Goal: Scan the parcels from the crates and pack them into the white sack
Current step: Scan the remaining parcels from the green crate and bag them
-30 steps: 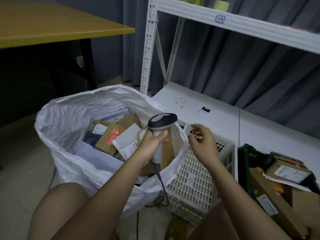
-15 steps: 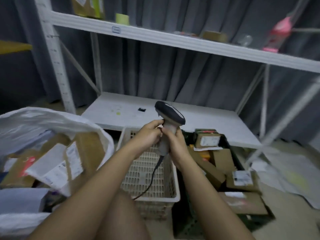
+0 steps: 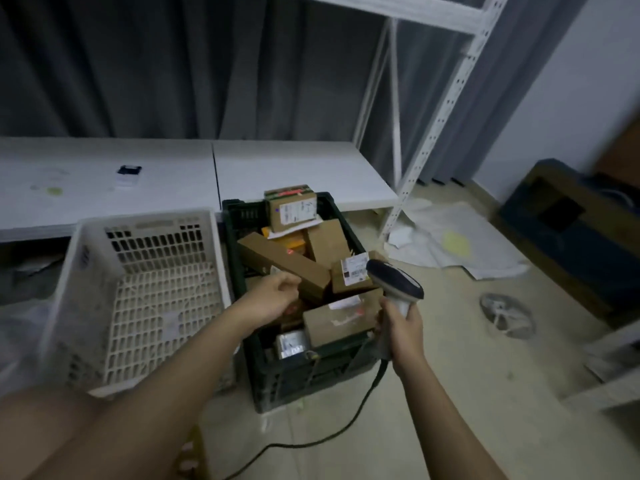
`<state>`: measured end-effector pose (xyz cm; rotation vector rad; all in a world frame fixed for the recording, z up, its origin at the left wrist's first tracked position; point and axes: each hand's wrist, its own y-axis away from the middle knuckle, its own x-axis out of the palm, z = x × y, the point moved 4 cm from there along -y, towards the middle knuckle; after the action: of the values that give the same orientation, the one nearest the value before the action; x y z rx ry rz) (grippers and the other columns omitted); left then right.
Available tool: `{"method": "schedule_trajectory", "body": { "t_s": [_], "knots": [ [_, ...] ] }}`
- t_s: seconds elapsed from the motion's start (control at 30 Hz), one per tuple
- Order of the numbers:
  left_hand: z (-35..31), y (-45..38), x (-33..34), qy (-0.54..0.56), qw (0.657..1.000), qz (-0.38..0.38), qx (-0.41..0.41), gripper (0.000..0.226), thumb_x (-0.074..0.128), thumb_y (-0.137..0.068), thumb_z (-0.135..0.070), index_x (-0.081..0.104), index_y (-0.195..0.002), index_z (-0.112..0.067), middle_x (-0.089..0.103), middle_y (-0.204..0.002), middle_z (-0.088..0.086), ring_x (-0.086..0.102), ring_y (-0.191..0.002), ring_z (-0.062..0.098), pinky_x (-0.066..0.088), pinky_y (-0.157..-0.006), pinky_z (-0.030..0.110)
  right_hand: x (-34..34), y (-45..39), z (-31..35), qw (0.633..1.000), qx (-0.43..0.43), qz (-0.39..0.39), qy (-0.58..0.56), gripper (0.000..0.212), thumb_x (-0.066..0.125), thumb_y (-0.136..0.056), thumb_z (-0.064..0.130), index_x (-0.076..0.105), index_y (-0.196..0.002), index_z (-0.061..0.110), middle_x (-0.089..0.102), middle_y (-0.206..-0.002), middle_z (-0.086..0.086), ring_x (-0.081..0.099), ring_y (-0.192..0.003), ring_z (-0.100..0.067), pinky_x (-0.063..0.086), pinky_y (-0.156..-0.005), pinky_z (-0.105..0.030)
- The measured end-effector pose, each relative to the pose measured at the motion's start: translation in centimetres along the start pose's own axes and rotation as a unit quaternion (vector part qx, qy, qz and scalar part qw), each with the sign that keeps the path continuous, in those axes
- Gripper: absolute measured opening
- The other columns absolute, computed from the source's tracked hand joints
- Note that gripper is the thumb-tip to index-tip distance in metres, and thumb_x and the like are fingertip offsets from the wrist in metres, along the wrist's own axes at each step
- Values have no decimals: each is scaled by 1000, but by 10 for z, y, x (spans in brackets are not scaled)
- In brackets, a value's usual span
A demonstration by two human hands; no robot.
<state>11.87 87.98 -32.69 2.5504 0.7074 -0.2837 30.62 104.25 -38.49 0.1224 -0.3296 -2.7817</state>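
Head view shows you picking the next parcel: your right hand (image 3: 401,332) has its grip closed round the grey handheld barcode scanner (image 3: 394,284), your left hand (image 3: 273,296) hovers loosely curled and empty above the long brown cardboard parcel (image 3: 282,263) in the dark green plastic crate (image 3: 277,372), so I judge you must lift one and turn its label to the scanner.

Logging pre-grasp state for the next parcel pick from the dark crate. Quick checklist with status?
1. Scanner in right hand: ok, gripped by the handle.
2. Left hand free to pick: ok, it holds nothing and hovers over the dark crate.
3. Parcels left to scan: ok, several boxes in the crate, including a long box by the left hand.
4. Readable label: ok on one small box, label faces up; the long box's label, cannot tell.
5. White crate: looks empty, ok.
6. White sack within reach: cannot tell, out of view.
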Motion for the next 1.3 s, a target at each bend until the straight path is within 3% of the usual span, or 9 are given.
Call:
{"method": "schedule_trajectory", "body": {
  "t_s": [0.13,0.33,0.43,0.57,0.7,0.83,0.97,1.17,1.3],
  "knots": [
    [9,-22,32,14,999,10,-28,28,45,-101,-22,52,-127,-20,54,-118,-2,52,-93,6,42,-70,14,-25,-29,-9,998,30,-59,5,40,77,-78,35,65,-109,12,71,-98,-6,68,-86,-20,55,-68,-31],
    [-2,-43,52,46,998,10,-29,26,44,-101,-18,55,-125,-16,55,-125,4,52,-116,20,42,-104,36,-11,-95,18,996,15,-83,11,63,82,-75,34,54,-125,6,64,-111,-11,64,-100,-28,55,-85,-41],
    [-8,-50,50,67,998,-19,-14,26,41,-102,-15,57,-122,-16,56,-125,1,53,-115,17,43,-102,34,2,-120,18,997,4,-67,23,54,82,-77,26,52,-119,9,62,-108,-8,63,-101,-28,53,-90,-44],
    [-13,-61,45,77,996,-34,-4,26,41,-101,-12,59,-119,-19,58,-123,-3,57,-110,13,43,-103,37,10,-142,7,998,17,-67,2,54,83,-75,20,53,-118,9,62,-93,1,65,-90,-20,53,-76,-34],
    [-11,-70,41,84,995,-45,-6,27,42,-101,-13,61,-117,-23,59,-118,-7,59,-106,10,46,-100,38,16,-155,-11,998,64,-12,11,60,86,-71,19,55,-120,7,68,-109,-12,68,-96,-27,57,-87,-44],
    [-3,-72,41,101,995,-24,-6,25,43,-100,-12,60,-110,-27,62,-114,-11,60,-103,9,48,-92,31,22,-158,-18,997,70,21,34,60,87,-69,14,55,-119,5,69,-108,-12,69,-92,-23,59,-77,-35],
    [10,-69,35,120,992,-26,-12,23,43,-101,-14,60,-105,-29,64,-111,-12,63,-101,9,49,-83,25,19,-154,-16,996,76,10,45,55,86,-71,18,54,-115,10,66,-98,-3,65,-79,-11,50,-52,-17],
    [23,-64,23,162,985,-59,-28,24,44,-100,-15,63,-104,-29,67,-107,-12,63,-98,5,47,-72,18,14,-129,-1,1000,2,-16,7,61,87,-69,28,55,-119,16,67,-113,-3,65,-94,-13,56,-78,-30],
    [16,-59,14,190,978,-90,1,15,51,-98,-29,59,-110,-32,59,-116,-11,57,-104,5,49,-80,22,29,-86,11,995,-5,74,-63,73,89,-64,34,57,-126,14,70,-116,-4,68,-105,-21,55,-94,-44]
  ]
}}
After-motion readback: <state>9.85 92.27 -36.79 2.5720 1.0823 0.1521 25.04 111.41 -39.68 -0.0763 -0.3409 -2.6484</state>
